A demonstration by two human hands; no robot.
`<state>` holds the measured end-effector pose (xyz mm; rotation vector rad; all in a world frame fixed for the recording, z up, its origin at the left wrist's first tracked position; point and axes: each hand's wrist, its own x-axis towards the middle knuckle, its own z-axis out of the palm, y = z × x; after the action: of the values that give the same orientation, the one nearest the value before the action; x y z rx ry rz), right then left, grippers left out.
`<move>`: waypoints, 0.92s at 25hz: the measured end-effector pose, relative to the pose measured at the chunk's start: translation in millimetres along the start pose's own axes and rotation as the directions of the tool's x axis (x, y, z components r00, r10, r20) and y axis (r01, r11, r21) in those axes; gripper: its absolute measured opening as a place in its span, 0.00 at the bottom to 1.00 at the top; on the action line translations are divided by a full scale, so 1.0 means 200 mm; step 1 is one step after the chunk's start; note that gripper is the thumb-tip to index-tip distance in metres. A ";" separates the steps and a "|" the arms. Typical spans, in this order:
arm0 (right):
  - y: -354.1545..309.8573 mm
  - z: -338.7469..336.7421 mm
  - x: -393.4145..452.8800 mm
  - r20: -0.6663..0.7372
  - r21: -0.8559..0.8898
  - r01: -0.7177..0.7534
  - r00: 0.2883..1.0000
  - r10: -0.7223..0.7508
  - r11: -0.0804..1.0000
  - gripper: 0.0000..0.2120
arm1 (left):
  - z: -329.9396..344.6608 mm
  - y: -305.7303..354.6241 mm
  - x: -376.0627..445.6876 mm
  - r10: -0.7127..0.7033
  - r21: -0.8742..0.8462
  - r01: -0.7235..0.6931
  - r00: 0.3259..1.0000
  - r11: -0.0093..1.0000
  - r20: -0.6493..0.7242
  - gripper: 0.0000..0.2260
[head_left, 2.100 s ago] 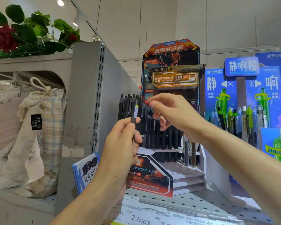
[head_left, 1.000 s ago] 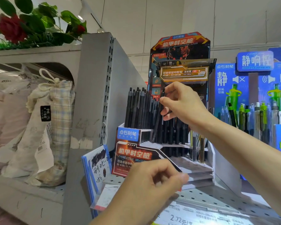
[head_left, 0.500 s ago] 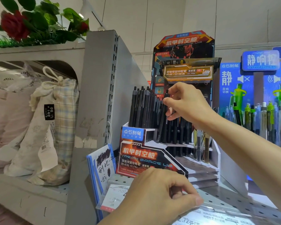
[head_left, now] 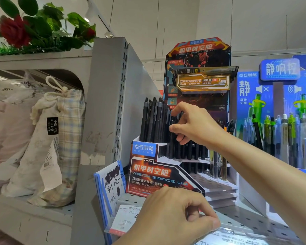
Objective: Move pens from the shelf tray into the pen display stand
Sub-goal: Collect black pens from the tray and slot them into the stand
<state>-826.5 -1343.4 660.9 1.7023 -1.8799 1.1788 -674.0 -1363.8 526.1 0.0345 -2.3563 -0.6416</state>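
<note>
The pen display stand (head_left: 148,172) is a stepped cardboard rack with an orange and black printed front, standing on the perforated shelf (head_left: 245,221). Several black pens (head_left: 152,121) stand upright in its upper tiers. My right hand (head_left: 196,126) reaches in from the right and pinches one black pen (head_left: 172,147) between thumb and forefinger, the pen upright among the others on a middle tier. My left hand (head_left: 175,214) is low at the shelf's front edge, back towards the camera, fingers curled with the thumb against them; no pen shows in it. The shelf tray is out of view.
A blue display of green and grey pens (head_left: 276,131) stands right of the stand. A grey shelf divider (head_left: 104,103) rises to its left, with a scribbled test pad (head_left: 111,184) leaning at its foot. Cloth bags (head_left: 60,138) fill the left bay, with artificial roses (head_left: 14,30) above.
My left hand held up a pen, my right hand took it and lowered it into the stand. My left hand dropped to the shelf's front edge.
</note>
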 end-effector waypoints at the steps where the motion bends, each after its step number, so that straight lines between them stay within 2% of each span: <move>1: 0.00 0.00 0.00 0.002 -0.006 0.005 1.000 -0.005 1.000 0.12 | 0.00 0.00 0.00 -0.001 -0.002 0.001 1.000 1.000 0.000 0.07; 7: 0.00 -0.01 0.00 0.002 -0.039 0.011 1.000 -0.011 0.999 0.09 | 0.01 0.00 0.00 -0.011 0.002 0.011 1.000 1.000 -0.010 0.06; 13: 0.00 0.03 -0.05 0.015 -0.063 -0.005 1.000 0.006 0.998 0.16 | 0.02 -0.01 -0.01 -0.007 -0.020 0.006 0.999 1.000 -0.035 0.05; 16: -0.02 0.05 -0.14 -0.064 -0.119 -0.009 0.998 0.002 0.993 0.20 | 0.03 -0.03 -0.02 0.001 -0.010 -0.002 0.998 1.000 -0.061 0.06; 19: -0.04 0.03 -0.26 -0.153 -0.215 0.018 0.987 -0.051 0.976 0.20 | 0.04 -0.03 -0.02 0.030 0.026 -0.028 0.995 0.999 -0.092 0.07; 23: -0.08 -0.04 -0.42 -0.185 -0.294 -0.022 0.982 -0.034 0.956 0.18 | 0.04 -0.03 -0.01 0.032 0.056 -0.026 0.994 0.998 -0.108 0.09</move>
<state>-794.2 -1282.5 610.2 1.3855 -1.8267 0.9611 -679.0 -1364.4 516.9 0.0579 -2.2648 -0.5471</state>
